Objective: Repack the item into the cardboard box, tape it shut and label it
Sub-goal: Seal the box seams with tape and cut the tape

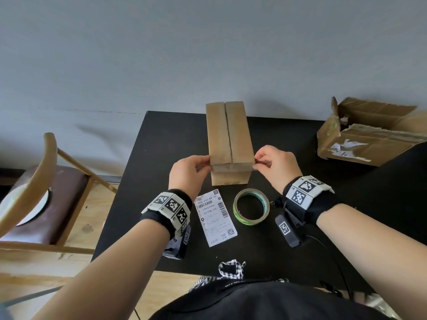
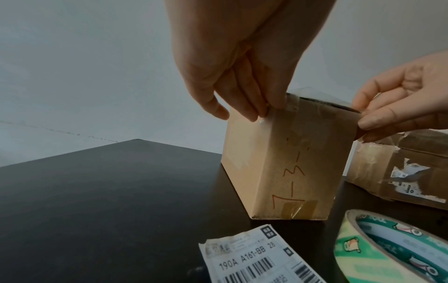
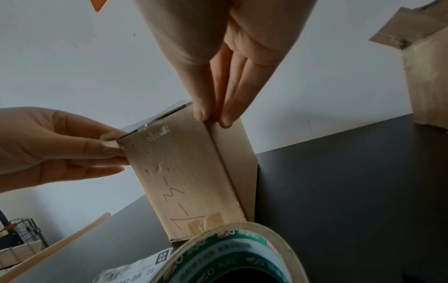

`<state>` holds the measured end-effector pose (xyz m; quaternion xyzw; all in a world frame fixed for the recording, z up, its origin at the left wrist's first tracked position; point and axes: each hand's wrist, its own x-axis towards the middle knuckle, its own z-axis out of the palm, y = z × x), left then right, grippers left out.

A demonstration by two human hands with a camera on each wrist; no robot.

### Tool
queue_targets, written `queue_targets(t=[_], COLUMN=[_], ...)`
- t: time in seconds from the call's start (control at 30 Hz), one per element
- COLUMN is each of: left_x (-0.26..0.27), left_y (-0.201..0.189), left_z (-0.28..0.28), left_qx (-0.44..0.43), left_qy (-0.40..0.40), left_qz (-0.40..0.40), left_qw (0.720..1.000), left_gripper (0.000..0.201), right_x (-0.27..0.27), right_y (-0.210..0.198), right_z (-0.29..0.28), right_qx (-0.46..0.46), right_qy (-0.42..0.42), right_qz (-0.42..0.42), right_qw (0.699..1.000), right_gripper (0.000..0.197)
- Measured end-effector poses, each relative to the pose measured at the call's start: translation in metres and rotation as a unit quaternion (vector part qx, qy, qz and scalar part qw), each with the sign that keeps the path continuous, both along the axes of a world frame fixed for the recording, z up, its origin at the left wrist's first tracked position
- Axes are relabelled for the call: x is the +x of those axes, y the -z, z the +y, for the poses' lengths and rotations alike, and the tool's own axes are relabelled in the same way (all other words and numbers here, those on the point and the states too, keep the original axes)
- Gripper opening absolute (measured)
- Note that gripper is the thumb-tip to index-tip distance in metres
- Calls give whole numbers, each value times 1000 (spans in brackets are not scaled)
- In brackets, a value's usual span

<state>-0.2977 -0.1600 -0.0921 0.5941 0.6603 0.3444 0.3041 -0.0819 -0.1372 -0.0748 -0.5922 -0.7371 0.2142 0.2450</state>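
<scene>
Hands [image 1: 231, 167] flanking cardboard box [image 1: 227, 135].

The torn box [image 1: 369, 139] and chair [image 1: 46, 192] run off frame.

black table [image 1: 161, 158] | on it: cardboard box [image 1: 228, 135], label [image 1: 215, 217], tape roll [image 1: 251, 206], torn box [image 1: 369, 139]

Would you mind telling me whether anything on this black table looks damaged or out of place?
Yes: the large brown cardboard box at the table's far right is torn open, with ragged flaps and a half-peeled white label. The crumpled white shipping label lies loose on the black table, not on the small upright cardboard box.
</scene>
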Motion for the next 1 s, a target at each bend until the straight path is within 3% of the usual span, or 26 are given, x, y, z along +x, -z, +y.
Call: queue_targets(t=[0.57,0.73,1.0], left_x=[13,12,15], left_y=[-1,-2,2], left_z=[-7,-10,-3], left_qx=[9,-5,-8], left_qy=[-31,-8,-51], left_qz=[12,-20,-14], left_qw=[999,1000,999], left_gripper=[24,28,26], right_x=[4,12,6], right_y=[19,17,10], right_z=[-6,-4,1], right_qx=[39,-10,-75], right_qy=[-17,-17,5], right_qz=[0,24,50], right_qw=[999,1000,996], right_gripper=[24,17,29])
